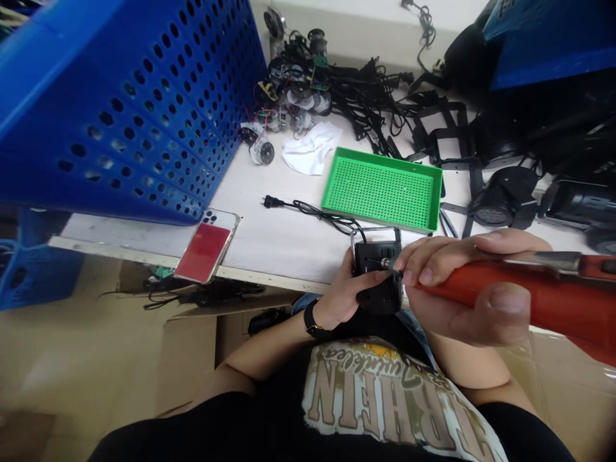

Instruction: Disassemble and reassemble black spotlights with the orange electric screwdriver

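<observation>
My left hand (342, 296) is wrapped round a small black box-shaped device (379, 274) with a metal bracket, held at the table's front edge above my lap. My right hand (474, 289) is closed round a red-handled electric screwdriver (520, 298); its metal tip (387, 264) touches the face of the black device. A black power cord (317, 212) with a plug runs from the device across the white table (269, 237). A dark watch (312, 321) sits on my left wrist.
A green perforated tray (382, 188) lies just beyond the device. A large blue perforated crate (125, 102) stands at the left, with a phone in a red case (208, 246) at the edge. Small motors, cables and a white cloth (310, 149) lie behind; black lamp housings (500, 192) are at the right.
</observation>
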Motion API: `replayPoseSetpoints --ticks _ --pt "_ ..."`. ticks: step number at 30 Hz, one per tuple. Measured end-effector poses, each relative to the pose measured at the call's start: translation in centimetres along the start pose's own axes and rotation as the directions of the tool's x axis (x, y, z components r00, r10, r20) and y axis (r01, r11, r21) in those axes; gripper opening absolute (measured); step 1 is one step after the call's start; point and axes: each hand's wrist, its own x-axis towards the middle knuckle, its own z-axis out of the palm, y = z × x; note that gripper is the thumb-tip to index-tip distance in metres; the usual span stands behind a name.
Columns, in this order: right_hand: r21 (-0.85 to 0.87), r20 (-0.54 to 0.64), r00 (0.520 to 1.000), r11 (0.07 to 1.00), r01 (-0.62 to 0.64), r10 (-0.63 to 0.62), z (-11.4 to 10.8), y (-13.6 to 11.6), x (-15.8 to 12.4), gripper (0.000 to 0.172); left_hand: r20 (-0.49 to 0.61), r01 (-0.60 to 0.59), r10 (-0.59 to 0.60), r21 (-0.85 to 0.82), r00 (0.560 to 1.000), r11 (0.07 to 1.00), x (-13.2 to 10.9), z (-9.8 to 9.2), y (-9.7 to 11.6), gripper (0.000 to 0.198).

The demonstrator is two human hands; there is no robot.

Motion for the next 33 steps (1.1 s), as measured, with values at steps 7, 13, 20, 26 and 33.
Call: replayPoseSetpoints --ticks 7,13,20,26,33 --pt "-0.046 0.031 0.995 0.994 -0.098 0.100 -0.8 -1.9 0.0 0.025 -0.044 0.018 -0.018 0.001 0.999 1.000 0.3 0.0 0.0 0.064" --pt "-0.074 0.087 0.954 0.957 -0.280 0.286 -2.2 -5.4 -0.7 0.027 -0.088 -0.036 0.034 -0.019 0.996 0.999 0.5 0.5 1.0 0.057" --pt "0.023 0.298 0.928 0.970 -0.240 0.223 -2.4 -3.6 -1.9 0.035 -0.095 -0.107 0.111 0.051 0.989 0.993 0.2 1.0 1.5 0.061" --pt "-0.013 0.249 0.936 0.968 -0.252 0.247 -2.7 -4.0 -1.8 0.032 -0.106 -0.111 0.116 0.055 0.988 0.992 0.2 0.9 1.4 0.062" --pt "0.048 0.091 0.976 0.978 -0.203 0.198 -0.8 -2.6 -2.9 0.024 -0.098 -0.134 0.138 0.042 0.986 0.990 0.3 1.1 1.2 0.064"
